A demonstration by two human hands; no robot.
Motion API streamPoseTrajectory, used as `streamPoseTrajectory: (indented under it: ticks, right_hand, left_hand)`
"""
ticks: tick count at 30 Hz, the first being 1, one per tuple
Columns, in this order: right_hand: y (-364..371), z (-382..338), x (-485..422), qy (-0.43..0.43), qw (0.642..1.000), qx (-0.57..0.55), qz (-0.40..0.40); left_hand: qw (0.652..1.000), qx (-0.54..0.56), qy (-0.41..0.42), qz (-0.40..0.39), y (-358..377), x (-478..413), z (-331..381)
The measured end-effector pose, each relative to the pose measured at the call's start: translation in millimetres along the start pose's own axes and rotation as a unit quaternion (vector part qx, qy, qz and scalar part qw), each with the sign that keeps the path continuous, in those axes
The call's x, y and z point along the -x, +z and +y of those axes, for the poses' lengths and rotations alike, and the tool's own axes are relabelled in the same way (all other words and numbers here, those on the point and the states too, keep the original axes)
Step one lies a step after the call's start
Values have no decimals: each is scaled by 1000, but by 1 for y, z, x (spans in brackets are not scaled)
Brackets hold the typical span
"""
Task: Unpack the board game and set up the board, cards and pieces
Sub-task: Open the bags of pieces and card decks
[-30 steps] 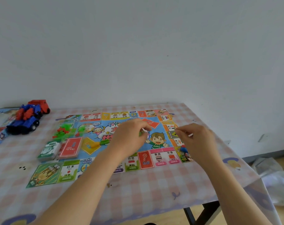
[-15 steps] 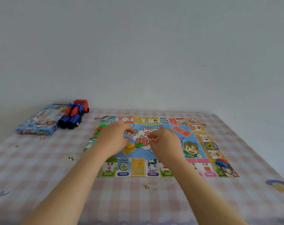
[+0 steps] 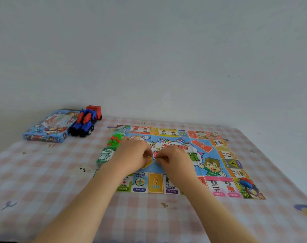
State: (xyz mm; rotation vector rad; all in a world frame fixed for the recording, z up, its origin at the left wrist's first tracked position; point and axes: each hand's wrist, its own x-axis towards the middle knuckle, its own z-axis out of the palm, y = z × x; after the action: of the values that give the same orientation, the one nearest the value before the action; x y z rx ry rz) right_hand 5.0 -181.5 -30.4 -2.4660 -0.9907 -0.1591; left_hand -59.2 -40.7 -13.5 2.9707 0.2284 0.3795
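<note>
Here left hand point(image 3: 131, 155) and right hand point(image 3: 176, 161) curl together; grip hidden, cannot tell.

Your board point(image 3: 210, 151) is unfolded and flat: a colourful square track round a blue centre. The green money stack point(image 3: 105, 156) sits at its left edge, with the pile of green and red pieces point(image 3: 115, 139) just behind it. The blue-red token point(image 3: 246, 183) stands on the near right corner square. The blue game box point(image 3: 47, 127) lies flat, far left, well apart.

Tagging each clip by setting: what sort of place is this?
Likely a room at home: a checked tablecloth, a plain wall behind it, a toy truck and game box beside the board.
</note>
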Motion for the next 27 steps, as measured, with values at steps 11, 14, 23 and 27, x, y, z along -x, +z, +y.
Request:
streamPoseTrajectory:
  ticks: [11,14,23,27]
  right_hand:
    - [-35,34,36,143,971,-176,76]
    - [-53,53,48,173,971,-150,73]
    - [-87,100,91,233,953,-138,137]
    - [-84,109,99,252,951,-133,120]
  left_hand:
    - [994,98,25,38,7,-3,26]
    - [989,141,43,21,8,-4,44]
    - [978,164,128,-10,21,-10,117]
    - [976,161,148,-8,28,-14,136]
